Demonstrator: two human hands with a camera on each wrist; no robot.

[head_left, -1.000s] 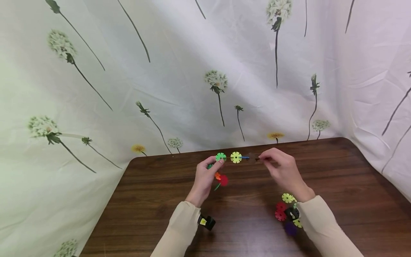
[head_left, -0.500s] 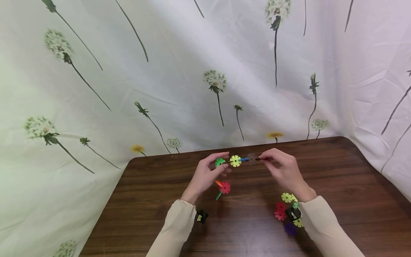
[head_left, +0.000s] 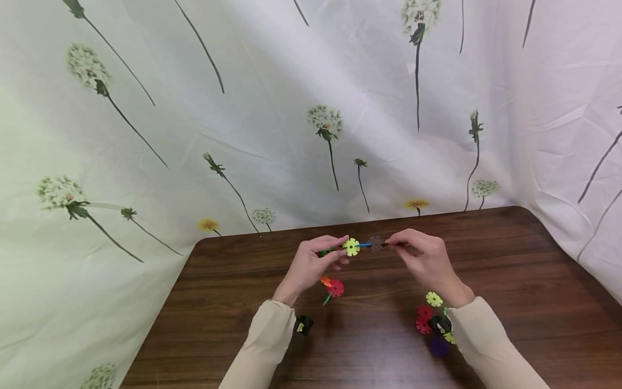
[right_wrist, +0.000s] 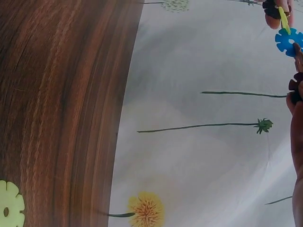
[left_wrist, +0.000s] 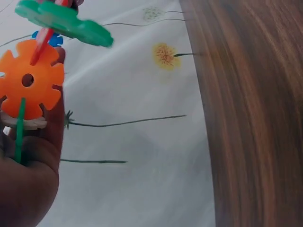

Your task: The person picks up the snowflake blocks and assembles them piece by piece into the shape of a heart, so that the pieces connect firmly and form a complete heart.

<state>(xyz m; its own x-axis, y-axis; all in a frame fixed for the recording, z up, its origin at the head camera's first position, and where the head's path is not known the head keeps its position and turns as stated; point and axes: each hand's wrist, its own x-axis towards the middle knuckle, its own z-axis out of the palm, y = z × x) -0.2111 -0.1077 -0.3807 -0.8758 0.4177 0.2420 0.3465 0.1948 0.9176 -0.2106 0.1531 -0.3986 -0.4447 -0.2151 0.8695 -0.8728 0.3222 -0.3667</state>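
A chain of notched plastic discs spans my two hands above the far part of the table. My left hand (head_left: 305, 266) pinches it beside a yellow disc (head_left: 351, 247), fingers partly covering a green disc. From the yellow disc a blue disc (right_wrist: 285, 43), edge-on in the head view, leads to a dark brown translucent disc (head_left: 376, 243). Thumb and fingertips of my right hand (head_left: 427, 260) pinch a dark disc (right_wrist: 295, 88) at the chain's right end. Below my left hand hang an orange disc (left_wrist: 45, 78), a red disc (head_left: 336, 288) and an edge-on green disc (left_wrist: 20, 127).
Loose discs lie on the wooden table (head_left: 233, 319) by my right forearm: red discs (head_left: 424, 324), a yellow disc (head_left: 434, 299), a purple disc (head_left: 439, 347). Black wrist gear (head_left: 304, 324) shows beside the left sleeve. A dandelion-print cloth (head_left: 272, 162) hangs behind the table.
My left fingers have shifted from the green disc along the chain to the yellow one. The brown disc now shows face-on beside the blue disc, and the right hand has moved slightly left.
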